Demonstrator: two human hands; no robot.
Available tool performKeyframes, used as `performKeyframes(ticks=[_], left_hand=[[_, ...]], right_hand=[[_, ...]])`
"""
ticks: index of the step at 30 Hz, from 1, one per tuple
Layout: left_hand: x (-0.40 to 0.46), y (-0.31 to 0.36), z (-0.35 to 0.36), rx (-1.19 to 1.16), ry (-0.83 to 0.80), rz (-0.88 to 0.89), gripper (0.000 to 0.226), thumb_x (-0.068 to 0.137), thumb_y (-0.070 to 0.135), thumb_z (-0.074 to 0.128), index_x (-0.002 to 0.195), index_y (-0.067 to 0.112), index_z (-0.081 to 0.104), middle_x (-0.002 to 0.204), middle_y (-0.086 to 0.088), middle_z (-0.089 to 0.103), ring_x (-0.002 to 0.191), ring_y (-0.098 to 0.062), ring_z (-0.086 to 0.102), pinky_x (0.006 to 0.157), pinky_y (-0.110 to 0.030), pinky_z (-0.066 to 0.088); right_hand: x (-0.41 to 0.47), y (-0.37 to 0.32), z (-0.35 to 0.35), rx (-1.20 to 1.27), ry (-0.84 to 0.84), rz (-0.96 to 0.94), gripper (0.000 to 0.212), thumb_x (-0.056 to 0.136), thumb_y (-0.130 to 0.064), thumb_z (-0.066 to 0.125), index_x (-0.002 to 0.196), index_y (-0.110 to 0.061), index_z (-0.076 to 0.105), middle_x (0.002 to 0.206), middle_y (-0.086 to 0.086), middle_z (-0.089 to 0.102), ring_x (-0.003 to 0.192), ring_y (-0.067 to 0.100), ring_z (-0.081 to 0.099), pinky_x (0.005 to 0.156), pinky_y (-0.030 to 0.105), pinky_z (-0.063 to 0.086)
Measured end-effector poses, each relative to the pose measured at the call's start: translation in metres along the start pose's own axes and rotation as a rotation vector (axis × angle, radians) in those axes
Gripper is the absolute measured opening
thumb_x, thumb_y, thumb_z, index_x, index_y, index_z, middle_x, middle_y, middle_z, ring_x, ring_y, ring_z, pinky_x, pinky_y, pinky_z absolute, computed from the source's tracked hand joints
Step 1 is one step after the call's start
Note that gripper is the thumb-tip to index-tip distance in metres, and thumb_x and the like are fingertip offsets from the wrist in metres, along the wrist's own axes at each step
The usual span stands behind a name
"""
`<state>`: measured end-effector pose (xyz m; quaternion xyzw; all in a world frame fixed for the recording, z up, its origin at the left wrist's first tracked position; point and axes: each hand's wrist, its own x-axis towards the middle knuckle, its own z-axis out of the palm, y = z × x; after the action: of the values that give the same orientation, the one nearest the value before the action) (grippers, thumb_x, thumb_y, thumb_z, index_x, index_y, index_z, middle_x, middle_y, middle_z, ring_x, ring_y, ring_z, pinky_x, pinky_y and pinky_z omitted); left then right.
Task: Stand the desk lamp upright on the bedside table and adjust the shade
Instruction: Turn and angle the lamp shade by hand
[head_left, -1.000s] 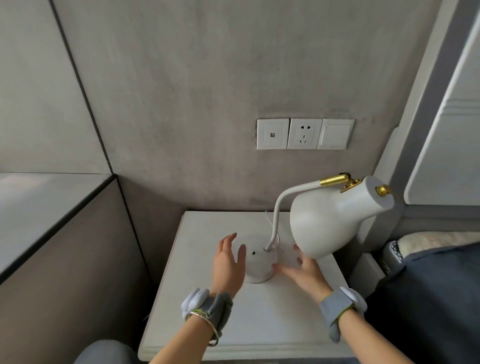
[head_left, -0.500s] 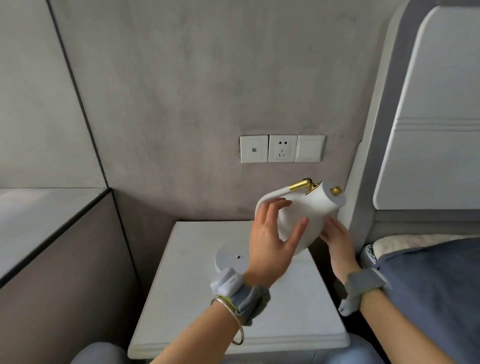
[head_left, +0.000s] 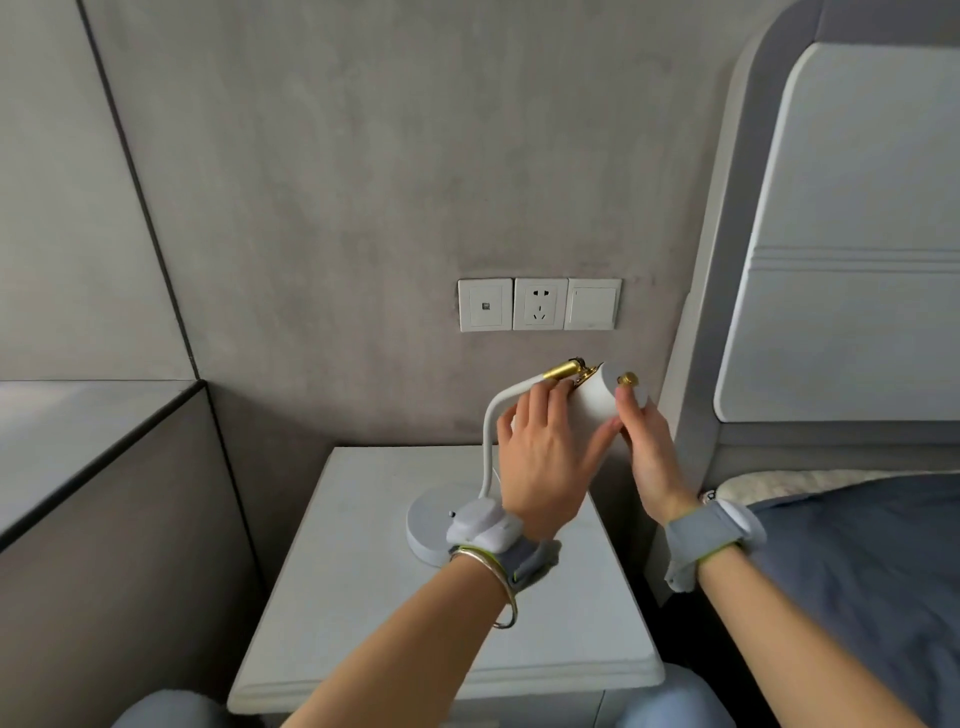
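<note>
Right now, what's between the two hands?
Head view: only the lamp shade, gripped by the left hand and right hand from opposite sides.

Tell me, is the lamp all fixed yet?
Nearly! The lamp's round base already sits flat on the bedside table, so it is standing up. Right now the left hand and right hand both hold the white shade, turning it. What is left: finish aiming the shade, then let go.
</note>
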<state>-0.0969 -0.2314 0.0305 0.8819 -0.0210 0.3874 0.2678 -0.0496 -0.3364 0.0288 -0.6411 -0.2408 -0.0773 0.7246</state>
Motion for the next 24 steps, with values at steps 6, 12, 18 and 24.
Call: performKeyframes(ticks=[6,12,18,24], left_hand=[[0.002,0.003,0.002,0.132,0.028,0.047,0.061,0.084,0.057,0.035,0.115,0.010,0.059,0.109,-0.011,0.062,0.100,-0.030,0.059,0.083,-0.039,0.046],[0.007,0.004,0.000,0.124,-0.030,0.055,0.064,0.085,0.058,0.029,0.115,0.009,0.057,0.111,-0.012,0.058,0.100,-0.030,0.055,0.083,-0.039,0.044],[0.006,0.000,-0.002,0.105,0.020,0.061,0.059,0.085,0.056,0.034,0.111,0.008,0.057,0.107,-0.012,0.057,0.098,-0.028,0.054,0.057,-0.033,0.046],[0.008,-0.008,-0.006,0.094,-0.029,0.075,0.052,0.089,0.056,0.039,0.114,0.013,0.053,0.110,-0.007,0.052,0.102,-0.023,0.048,0.057,-0.029,0.036]], right_hand=[[0.003,0.006,0.001,-0.175,0.115,-0.115,0.038,0.084,-0.045,0.040,0.106,-0.018,0.055,0.092,-0.012,0.062,0.083,-0.017,0.058,0.073,-0.001,0.040],[0.002,0.001,0.002,-0.339,0.193,-0.144,0.048,0.082,-0.049,0.039,0.104,-0.011,0.059,0.086,-0.006,0.061,0.081,-0.005,0.056,0.065,-0.004,0.037],[0.001,-0.011,0.007,-0.506,0.215,-0.157,0.036,0.091,-0.037,0.045,0.094,-0.004,0.060,0.082,0.002,0.059,0.079,0.020,0.055,0.062,0.018,0.034],[-0.001,-0.029,0.007,-0.675,0.213,-0.202,0.052,0.079,-0.055,0.038,0.075,-0.007,0.055,0.067,0.002,0.054,0.068,0.023,0.052,0.053,0.025,0.030]])
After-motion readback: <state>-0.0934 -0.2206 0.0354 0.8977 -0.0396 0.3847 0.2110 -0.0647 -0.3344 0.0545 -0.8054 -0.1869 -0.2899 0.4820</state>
